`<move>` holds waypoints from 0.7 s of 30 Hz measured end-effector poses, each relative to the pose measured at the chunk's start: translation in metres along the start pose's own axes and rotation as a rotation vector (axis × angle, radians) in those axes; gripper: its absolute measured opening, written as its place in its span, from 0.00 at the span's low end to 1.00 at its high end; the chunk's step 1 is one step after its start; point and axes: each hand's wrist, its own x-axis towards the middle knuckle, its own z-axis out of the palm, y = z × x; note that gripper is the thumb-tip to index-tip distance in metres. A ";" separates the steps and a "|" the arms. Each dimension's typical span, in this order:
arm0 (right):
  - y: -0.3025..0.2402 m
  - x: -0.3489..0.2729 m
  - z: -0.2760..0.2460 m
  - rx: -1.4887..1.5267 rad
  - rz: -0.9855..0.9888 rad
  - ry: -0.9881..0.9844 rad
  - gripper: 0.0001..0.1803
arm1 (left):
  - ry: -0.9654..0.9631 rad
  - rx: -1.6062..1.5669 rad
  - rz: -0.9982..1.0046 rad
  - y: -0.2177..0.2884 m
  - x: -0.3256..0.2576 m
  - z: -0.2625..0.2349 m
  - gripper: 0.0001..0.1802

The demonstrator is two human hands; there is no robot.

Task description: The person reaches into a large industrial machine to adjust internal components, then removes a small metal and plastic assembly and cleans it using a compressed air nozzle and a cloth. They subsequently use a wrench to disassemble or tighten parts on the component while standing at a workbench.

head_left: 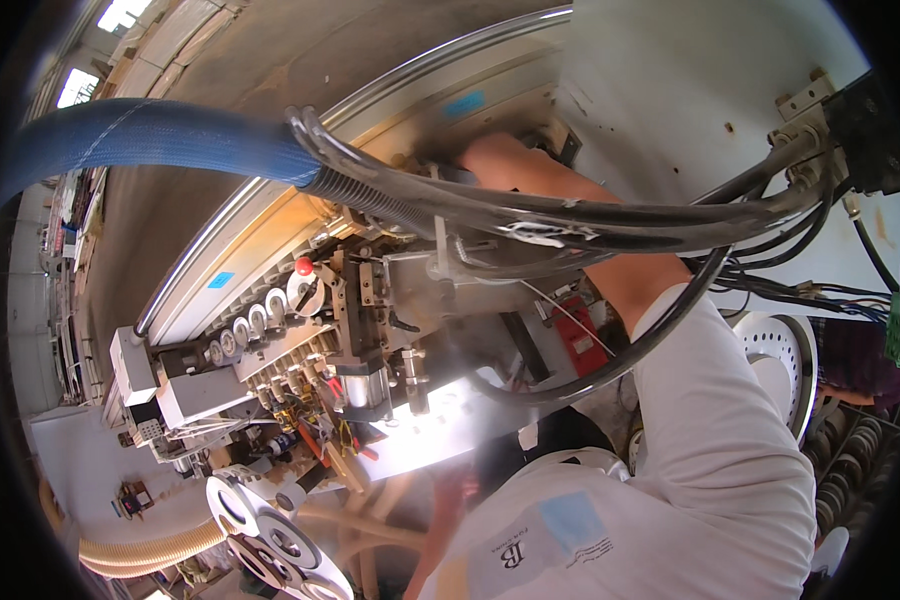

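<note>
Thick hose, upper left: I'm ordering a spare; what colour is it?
The thick hose is blue, clearest in the head view.

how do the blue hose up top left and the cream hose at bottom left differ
The blue hose has a finely textured surface; the cream hose is coarsely ribbed. The blue hose arches upward, while the cream hose sags. The blue hose looks thicker in this view than the cream hose. Both are curved.

Black cables point(660, 213) block from above; the right forearm point(638, 285) fits beneath them.
</note>
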 end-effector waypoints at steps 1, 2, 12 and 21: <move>0.001 0.001 0.005 -0.031 0.010 0.035 0.20 | 0.033 0.031 0.007 0.002 -0.006 0.003 0.11; 0.001 0.002 0.012 -0.062 0.019 0.071 0.18 | 0.010 0.049 0.031 -0.001 -0.006 -0.001 0.11; -0.010 -0.013 0.075 -0.141 0.122 0.765 0.20 | -0.226 0.535 0.529 -0.034 0.027 -0.016 0.10; 0.031 0.028 -0.015 0.552 0.316 -0.405 0.27 | -0.060 -0.045 0.083 -0.007 0.014 0.000 0.11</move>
